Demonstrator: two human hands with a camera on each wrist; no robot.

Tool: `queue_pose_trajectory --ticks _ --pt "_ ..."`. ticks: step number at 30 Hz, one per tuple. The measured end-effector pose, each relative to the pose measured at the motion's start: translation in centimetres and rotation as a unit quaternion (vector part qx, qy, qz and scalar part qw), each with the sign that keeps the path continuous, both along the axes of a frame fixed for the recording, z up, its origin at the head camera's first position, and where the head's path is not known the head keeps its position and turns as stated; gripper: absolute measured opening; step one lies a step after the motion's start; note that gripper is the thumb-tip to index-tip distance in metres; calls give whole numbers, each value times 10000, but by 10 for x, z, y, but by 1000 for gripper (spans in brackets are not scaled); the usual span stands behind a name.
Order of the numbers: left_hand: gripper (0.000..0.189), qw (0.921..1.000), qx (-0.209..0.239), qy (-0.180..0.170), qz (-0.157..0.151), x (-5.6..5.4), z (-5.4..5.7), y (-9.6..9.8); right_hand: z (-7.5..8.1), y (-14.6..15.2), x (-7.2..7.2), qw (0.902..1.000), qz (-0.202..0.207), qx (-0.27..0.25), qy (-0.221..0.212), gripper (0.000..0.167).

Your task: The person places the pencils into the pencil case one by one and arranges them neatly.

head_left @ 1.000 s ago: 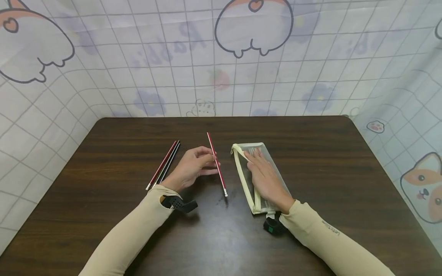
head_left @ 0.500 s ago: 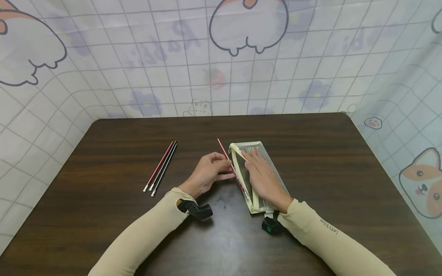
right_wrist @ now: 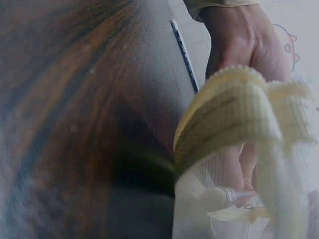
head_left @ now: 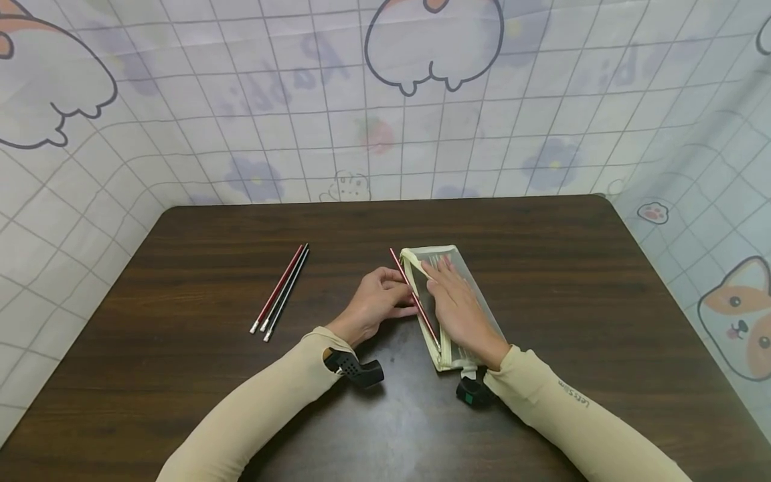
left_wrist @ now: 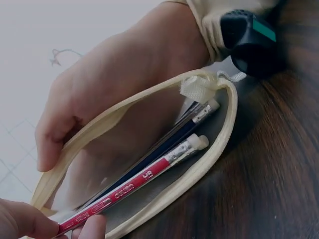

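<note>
My left hand [head_left: 376, 301] pinches a red pencil [left_wrist: 122, 190] between thumb and fingers. The pencil's white eraser end lies inside the unzipped mouth of a see-through pencil case [head_left: 444, 366] with cream zipper trim; its other end sticks out past the case's far left corner. My right hand [head_left: 464, 314] rests on top of the case, fingers extended, with the thumb by the raised rim of the mouth in the left wrist view. Inside the case, dark pencils [left_wrist: 167, 142] lie beside the red one. The right wrist view shows the zipper trim [right_wrist: 229, 119] up close.
Left of my hands, one red and two dark pencils [head_left: 278, 294] lie side by side on the dark wooden table [head_left: 199, 268]. A printed cloth [head_left: 301, 120] hangs behind the table and along its sides. Dark wrist cameras [head_left: 355, 369] sit at both cuffs.
My left hand has carried the red pencil rightward from the open table to the pencil case, and its eraser end has passed into the mouth. The right hand has stayed on the case.
</note>
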State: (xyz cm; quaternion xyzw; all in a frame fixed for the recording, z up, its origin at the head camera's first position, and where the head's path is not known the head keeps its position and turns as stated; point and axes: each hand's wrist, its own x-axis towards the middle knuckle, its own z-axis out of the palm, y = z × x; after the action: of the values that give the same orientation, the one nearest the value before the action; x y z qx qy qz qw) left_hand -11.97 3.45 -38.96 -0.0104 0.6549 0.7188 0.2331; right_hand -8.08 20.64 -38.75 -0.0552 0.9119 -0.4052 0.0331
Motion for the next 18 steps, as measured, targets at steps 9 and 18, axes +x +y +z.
queue_pose_trajectory --ticks 9,18 --pt "29 10000 18 -57 72 0 3 9 1 1 0 10000 65 -4 -24 52" --pt "29 9998 155 -111 -22 8 2 22 0 0 0 10000 31 2 18 52"
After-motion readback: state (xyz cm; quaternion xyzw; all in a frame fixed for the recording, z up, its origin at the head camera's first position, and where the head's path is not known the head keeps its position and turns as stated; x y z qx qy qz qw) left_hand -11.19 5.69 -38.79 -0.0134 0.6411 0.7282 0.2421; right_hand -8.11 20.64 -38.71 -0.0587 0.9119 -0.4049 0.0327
